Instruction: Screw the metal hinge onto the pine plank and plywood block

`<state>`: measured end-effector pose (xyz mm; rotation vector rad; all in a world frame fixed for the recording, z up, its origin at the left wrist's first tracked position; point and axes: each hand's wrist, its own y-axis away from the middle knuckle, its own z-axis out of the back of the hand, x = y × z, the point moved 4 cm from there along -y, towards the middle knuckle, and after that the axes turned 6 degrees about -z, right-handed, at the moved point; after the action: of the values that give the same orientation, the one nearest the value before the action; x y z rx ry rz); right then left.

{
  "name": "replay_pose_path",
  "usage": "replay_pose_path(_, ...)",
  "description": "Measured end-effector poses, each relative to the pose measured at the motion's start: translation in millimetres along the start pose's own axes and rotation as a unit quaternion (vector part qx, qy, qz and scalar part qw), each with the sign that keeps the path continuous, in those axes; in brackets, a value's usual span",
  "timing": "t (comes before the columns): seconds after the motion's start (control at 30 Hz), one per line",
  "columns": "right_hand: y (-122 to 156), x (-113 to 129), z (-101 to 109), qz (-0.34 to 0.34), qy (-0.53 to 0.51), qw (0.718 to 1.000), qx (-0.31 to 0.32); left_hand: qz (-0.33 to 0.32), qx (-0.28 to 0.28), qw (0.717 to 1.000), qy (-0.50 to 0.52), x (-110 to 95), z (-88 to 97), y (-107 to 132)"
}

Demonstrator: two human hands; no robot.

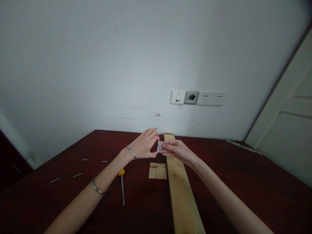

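Head view, the 1 view we have: we find 2 hands at work above a dark red table (143,208), raised over its far half.

The left hand (144,145) brings thumb and forefinger to the ends of a small metal plate (160,147) pierced with holes, pinching it by its left side. The right hand (179,151) grips the same plate from the right, thumb and fingers pressed together on it. The plate stands roughly on edge between the 2 hands, clear of the tabletop.

As to progress, we record the plate as in hand and not fastened to anything. Below it lie a long wooden plank (182,191) and, just beside the plank's left edge, a small wooden block (158,171); we cannot tell whether these 2 pieces touch or are joined. We note 4 loose screws (55,180) lying apart on the left of the table, none in the plate as far as we can see. The yellow-handled screwdriver (123,188) lies unheld near the left forearm. On this evidence, we judge the work to be at an early stage, with no fixing visibly made.
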<state>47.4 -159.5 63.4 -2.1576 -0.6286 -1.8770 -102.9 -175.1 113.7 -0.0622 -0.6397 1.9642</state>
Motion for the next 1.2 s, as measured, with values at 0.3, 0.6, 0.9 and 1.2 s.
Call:
replay_pose_path(0.3,-0.6,-1.4,-1.3,0.009,-0.014,1.000,0.011,-0.001,-0.023,0.998,0.050,0.3,-5.5,-1.7)
replay_pose_path(0.6,-3.2,-3.9,2.6,0.013,-0.034,0.999,-0.006,0.010,-0.025,0.995,0.095,3.4,-9.4,-1.1)
replay_pose_path(0.9,-6.9,-6.4,11.8,0.001,-0.047,0.998,-0.030,0.055,-0.031,0.985,0.159,15.8,-23.9,5.0)
replay_pose_path(1.2,-4.7,-3.3,12.6,0.007,-0.038,0.999,-0.029,0.107,-0.094,0.956,0.257,18.4,-42.7,8.8)
